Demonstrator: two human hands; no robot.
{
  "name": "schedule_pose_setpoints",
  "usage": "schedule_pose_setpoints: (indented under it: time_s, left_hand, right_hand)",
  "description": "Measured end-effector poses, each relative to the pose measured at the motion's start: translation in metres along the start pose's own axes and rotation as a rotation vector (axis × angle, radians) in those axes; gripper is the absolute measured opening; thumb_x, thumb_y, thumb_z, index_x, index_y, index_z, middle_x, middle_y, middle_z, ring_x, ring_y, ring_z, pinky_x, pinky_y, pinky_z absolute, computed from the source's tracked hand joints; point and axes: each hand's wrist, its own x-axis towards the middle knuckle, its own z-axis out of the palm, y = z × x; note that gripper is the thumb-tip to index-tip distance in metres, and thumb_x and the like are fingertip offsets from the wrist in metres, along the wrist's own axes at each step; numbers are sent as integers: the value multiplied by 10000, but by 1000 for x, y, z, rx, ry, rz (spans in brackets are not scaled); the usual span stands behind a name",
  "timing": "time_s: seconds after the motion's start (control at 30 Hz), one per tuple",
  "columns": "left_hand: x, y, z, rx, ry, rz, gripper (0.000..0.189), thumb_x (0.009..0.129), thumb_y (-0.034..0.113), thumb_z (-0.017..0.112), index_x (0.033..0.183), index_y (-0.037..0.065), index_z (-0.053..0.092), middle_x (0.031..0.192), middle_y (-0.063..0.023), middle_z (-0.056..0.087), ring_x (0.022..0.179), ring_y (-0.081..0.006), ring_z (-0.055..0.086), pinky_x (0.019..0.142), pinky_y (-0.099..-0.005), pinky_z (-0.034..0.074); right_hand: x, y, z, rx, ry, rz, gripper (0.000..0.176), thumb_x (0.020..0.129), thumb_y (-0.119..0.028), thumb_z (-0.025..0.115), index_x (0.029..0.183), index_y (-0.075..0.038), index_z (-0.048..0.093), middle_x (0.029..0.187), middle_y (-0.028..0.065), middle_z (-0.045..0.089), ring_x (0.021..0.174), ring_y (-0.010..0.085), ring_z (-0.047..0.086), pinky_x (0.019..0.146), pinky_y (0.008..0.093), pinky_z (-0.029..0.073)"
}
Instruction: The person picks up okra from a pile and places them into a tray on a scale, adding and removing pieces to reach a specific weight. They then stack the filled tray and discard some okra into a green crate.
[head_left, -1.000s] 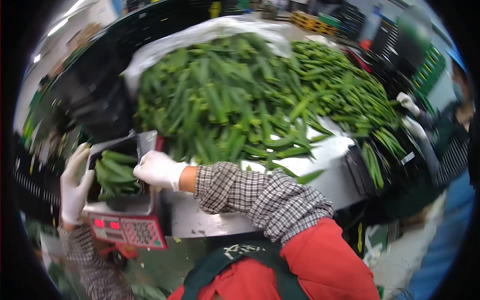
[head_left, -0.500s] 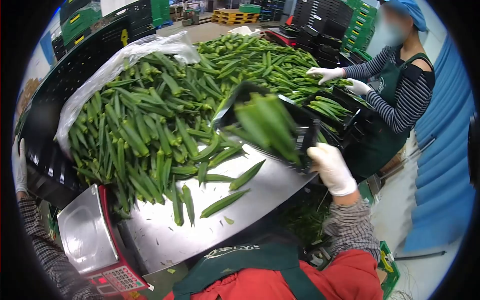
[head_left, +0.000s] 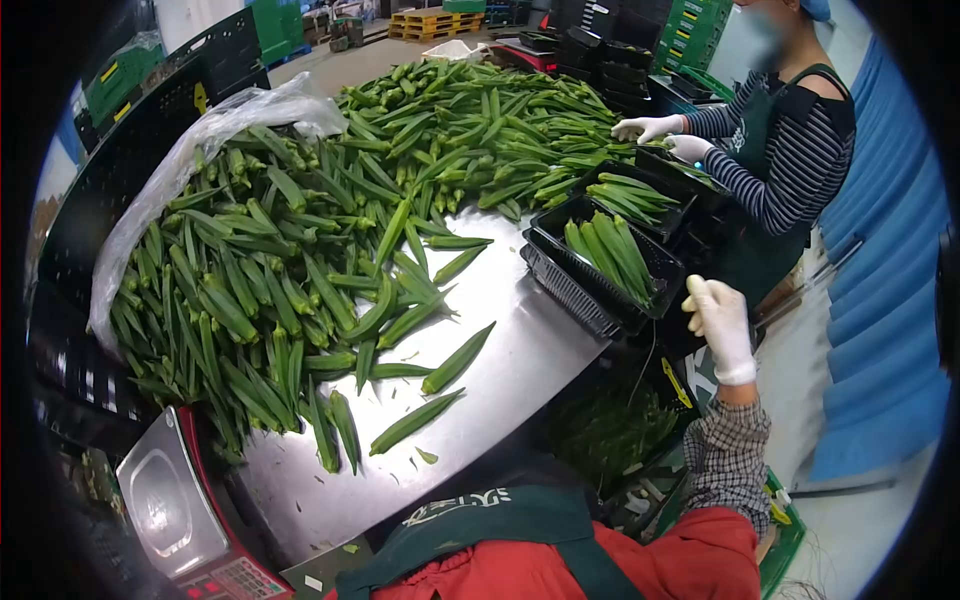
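Steel table (head_left: 510, 385) | okra heap (head_left: 290, 240) | black tray (head_left: 572, 288) beside right hand (head_left: 722, 322) | scale (head_left: 165, 500)

Gloved right hand (head_left: 722, 328), fingers (head_left: 712, 298) unclenched.

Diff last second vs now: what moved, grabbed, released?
The black tray of okra left the scale, swung right in the right hand, and now sits at the right edge of the table; that hand has let go, open beside it. The left hand has left view. Okra pile and co-worker unchanged.
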Motion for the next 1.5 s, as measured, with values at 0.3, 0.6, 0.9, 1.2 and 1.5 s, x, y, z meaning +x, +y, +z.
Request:
schedule_pose_setpoints:
  time_s: [0.3, 0.6, 0.9, 1.2, 1.5]
  left_hand:
    - [-279, 45, -109, -54, -9, 183, 180, 883, 100, 636, 977, -52, 620, 893, -71, 593, 816, -164, 542, 767, -289, 438]
    - [-385, 105, -85, -281, -197, 212, 528, 699, -4, 752, 1188, -17, 551, 1159, -146, 561, 1066, -286, 543, 930, -359, 423]
    - [-398, 224, 14, -533, -593, 270, 382, 761, 181, 713, 1069, -19, 607, 1002, -172, 636, 952, -323, 599, 837, -381, 482]
    - [-393, 265, 85, -178, -981, 257, 489, 711, 269, 716, 1074, -17, 554, 988, -178, 578, 932, -338, 592, 786, -408, 508]
    - [-349, 218, 56, -1155, -771, -594, 338, 778, 106, 610, 1076, -32, 535, 966, -90, 617, 807, -117, 591, 690, -254, 505]
  right_hand:
    - [-60, -72, 120, 68, -590, -677, 35, 792, -14, 632, 764, -3, 616, 762, 110, 597, 673, 224, 596, 612, 300, 473]
    - [-32, -77, 270, -270, -420, -1167, 166, 732, -71, 627, 897, -65, 640, 887, 92, 575, 840, 280, 570, 717, 392, 465]
    - [-14, -85, 261, -420, -362, -1255, 176, 666, -82, 632, 838, -65, 594, 865, 123, 542, 845, 301, 530, 723, 401, 422]
    - [-28, -123, 315, -401, -612, -1173, 299, 668, -93, 653, 954, -63, 573, 886, 133, 552, 836, 312, 578, 711, 411, 496]
    - [-18, -179, 303, 147, -785, -1038, 236, 799, -167, 659, 985, -31, 613, 900, 150, 615, 865, 323, 609, 764, 359, 492]
